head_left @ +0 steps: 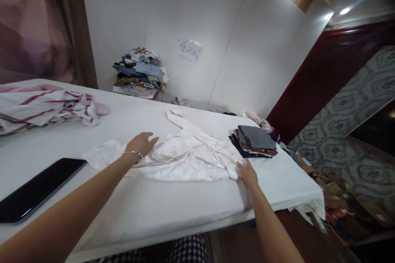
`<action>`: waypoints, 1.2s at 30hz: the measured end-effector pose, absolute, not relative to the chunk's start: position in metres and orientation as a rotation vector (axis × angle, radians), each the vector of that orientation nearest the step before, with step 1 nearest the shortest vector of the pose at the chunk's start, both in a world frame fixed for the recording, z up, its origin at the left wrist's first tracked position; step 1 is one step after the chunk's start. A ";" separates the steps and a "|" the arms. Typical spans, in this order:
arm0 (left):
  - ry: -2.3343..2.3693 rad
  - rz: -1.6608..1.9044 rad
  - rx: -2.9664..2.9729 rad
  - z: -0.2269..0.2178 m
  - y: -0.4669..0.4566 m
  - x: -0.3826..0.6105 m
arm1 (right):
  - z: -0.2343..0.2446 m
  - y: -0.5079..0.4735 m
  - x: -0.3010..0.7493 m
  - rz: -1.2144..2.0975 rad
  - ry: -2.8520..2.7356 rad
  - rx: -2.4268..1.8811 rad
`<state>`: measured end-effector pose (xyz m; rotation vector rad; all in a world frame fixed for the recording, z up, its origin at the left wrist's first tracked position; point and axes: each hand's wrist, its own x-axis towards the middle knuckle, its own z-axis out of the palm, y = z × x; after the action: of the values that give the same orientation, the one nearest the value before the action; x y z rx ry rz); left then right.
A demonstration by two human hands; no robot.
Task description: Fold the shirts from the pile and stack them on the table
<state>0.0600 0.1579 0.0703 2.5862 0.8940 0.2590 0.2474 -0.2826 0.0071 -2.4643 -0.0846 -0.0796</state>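
A thin white long-sleeved shirt (188, 154) lies crumpled across the white-covered table, one sleeve (182, 120) stretched toward the wall. My left hand (140, 146), with a bracelet on its wrist, is over the left part of the shirt, its thumb and fingers apart. At the other end, my right hand (248, 173) rests against the shirt's right edge with its fingers spread. Just beyond that hand sits a stack of folded clothes (257, 137), a grey one on top.
A phone (40, 189) lies at the table's left front. Behind it is a heap of red-striped white cloth (46, 107). A pile of clothes (140, 70) stands by the wall, beside a handwritten sign (189, 50). Boxes (336, 193) sit beyond the table's right end.
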 end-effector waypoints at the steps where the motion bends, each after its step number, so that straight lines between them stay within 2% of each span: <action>1: 0.924 0.189 2.586 0.072 0.156 0.068 | 0.006 -0.279 0.245 -0.111 -0.127 -2.529; 6: 0.868 -0.040 2.644 0.064 0.124 0.090 | -0.004 -0.270 0.235 -0.276 -0.276 -2.704; 11: 0.624 -0.214 2.671 0.055 0.092 0.075 | -0.009 -0.275 0.236 -0.232 -0.278 -2.592; 15: 0.559 -0.298 2.637 0.064 0.107 0.059 | -0.013 -0.278 0.241 -0.228 -0.291 -2.467; 21: 0.852 -0.125 2.635 0.072 0.132 0.091 | -0.018 -0.278 0.245 -0.193 -0.241 -2.435; 29: 0.698 -0.068 2.588 0.052 0.066 0.148 | -0.015 -0.283 0.244 -0.194 -0.245 -2.380; 36: 0.916 0.269 2.594 0.090 0.184 0.096 | -0.015 -0.278 0.241 -0.206 -0.321 -2.316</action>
<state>0.0959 0.1839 0.0900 2.5944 0.9163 0.2693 0.2412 -0.2785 -0.0151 -2.3156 -0.3206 -0.2058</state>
